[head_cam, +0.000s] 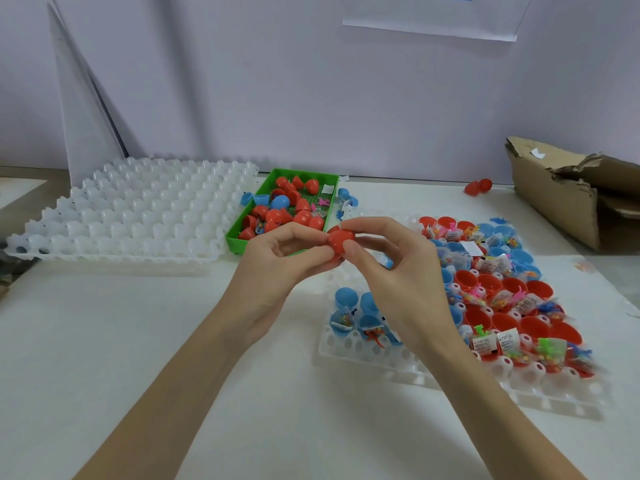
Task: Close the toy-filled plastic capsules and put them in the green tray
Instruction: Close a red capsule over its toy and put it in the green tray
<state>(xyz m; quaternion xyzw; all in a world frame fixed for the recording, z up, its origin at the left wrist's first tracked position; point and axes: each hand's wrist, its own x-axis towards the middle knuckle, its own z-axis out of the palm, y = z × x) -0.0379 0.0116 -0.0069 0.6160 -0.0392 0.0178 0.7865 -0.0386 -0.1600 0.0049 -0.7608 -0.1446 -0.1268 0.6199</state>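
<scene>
While both hands met above the middle of the white bench [104, 341], a red capsule [341, 242] sat between them, held in the air just in front of the near end of the green tray [242, 233]. The left hand [277, 271] had its fingers [311, 252] curled, with thumb and forefinger pinching the capsule from the left side. The right hand [398, 271] gripped the same capsule from the right, its thumb low on the shell and its forefinger arched over the top, the other fingers bent and spread behind. Whether the two halves of the shell had fully met could not be told. The green tray lay behind the hands and held a loose heap of red capsules with a few blue ones and some small toys. To its left, touching its long side, stood a white moulded tray [138, 209] with rows of bare cups. To the right of the hands lay a second white moulded tray [519, 386], its cups filled with open red and blue capsule halves [502, 289] carrying small packeted toys. A torn cardboard box [571, 202] rested at the far right edge of the bench, and a stray red capsule [478, 187] lay near it, by the wall.
</scene>
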